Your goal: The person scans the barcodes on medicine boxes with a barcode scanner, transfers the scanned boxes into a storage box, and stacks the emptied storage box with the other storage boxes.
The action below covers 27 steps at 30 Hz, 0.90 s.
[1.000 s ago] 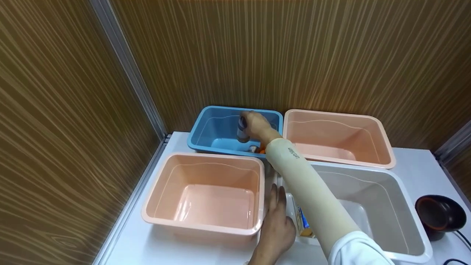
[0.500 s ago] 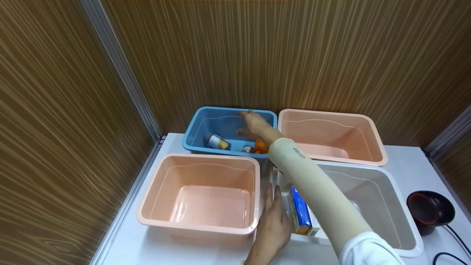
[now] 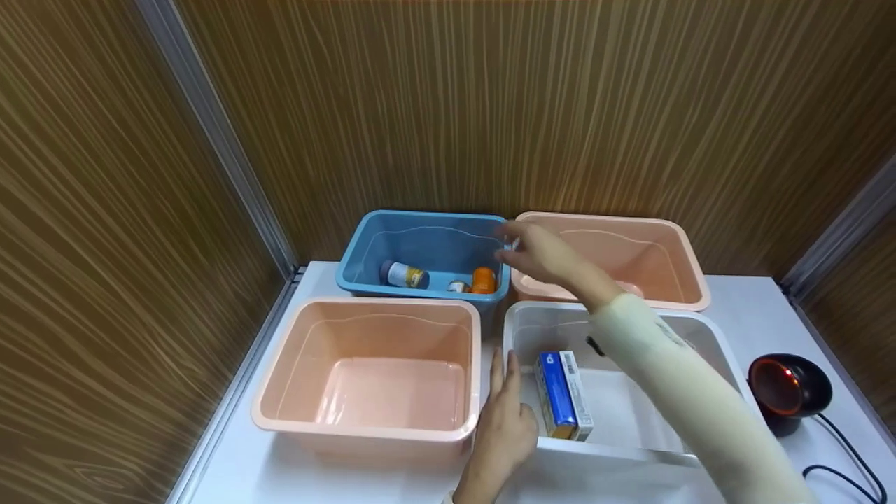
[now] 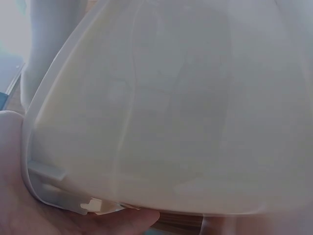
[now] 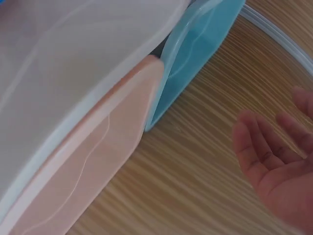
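Note:
My right hand [image 3: 542,255] hangs over the meeting edges of the blue bin [image 3: 437,241] and the far pink bin [image 3: 609,238]. In the right wrist view, that hand [image 5: 286,171] holds nothing and its fingers are loosely bent. A bottle with a white and yellow label [image 3: 406,275] lies in the blue bin, with a small white-labelled jar [image 3: 458,286] and an orange container [image 3: 483,281] to its right. My left hand [image 3: 504,430] rests with extended fingers along the left side of the grey-white bin [image 3: 630,413].
Inside the grey-white bin, a blue box [image 3: 557,392] and a white box [image 3: 576,395] stand side by side. A near pink bin [image 3: 399,388] is at the left. A black round device [image 3: 787,388] with a cable stands at the right. Wood-patterned walls [image 3: 448,105] enclose the table.
My right hand let go of the labelled bottle, which now lies in the blue bin, and drew back to the right. My left hand stays beside the grey-white bin. The head view shifted slightly.

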{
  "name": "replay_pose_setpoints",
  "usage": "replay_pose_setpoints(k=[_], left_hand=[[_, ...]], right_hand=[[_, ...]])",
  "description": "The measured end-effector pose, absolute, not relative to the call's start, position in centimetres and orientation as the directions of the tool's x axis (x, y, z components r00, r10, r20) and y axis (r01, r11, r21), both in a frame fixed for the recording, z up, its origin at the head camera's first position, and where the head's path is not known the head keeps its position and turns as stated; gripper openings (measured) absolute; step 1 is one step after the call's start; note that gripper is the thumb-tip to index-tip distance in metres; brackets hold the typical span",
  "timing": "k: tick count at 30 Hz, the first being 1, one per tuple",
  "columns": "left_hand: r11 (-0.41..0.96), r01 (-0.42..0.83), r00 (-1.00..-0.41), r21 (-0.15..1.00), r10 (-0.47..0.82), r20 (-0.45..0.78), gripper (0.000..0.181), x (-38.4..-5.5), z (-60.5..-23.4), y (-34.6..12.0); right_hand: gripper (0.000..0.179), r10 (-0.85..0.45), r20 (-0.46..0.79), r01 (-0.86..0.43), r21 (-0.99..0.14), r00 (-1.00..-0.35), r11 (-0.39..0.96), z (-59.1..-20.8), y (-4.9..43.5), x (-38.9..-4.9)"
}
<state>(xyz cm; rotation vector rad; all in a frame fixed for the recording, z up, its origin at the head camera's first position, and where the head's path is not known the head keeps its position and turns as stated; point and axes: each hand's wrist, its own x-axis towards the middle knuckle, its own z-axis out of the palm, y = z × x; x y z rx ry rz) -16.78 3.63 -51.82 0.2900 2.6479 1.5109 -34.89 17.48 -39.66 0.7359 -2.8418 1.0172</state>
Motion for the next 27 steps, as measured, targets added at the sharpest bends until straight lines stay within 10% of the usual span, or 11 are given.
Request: replay_pose_setpoints(k=[18,27], left_hand=[[0.541,0.077,-0.987,0.837,0.161,-0.013,0.072,-18.9,-51.9,1.9],[0.555,0.127,-0.985,0.822,0.167,0.039,0.070,-18.4,-51.8,2.1]], right_hand=[[0.005,-0.578,-0.008,-0.519,-0.430,-0.816,0.738,-44.6,24.5,-28.0],[0.067,-0.441,-0.227,-0.386,-0.247,-0.868,0.889,-47.5,24.8,-27.0]])
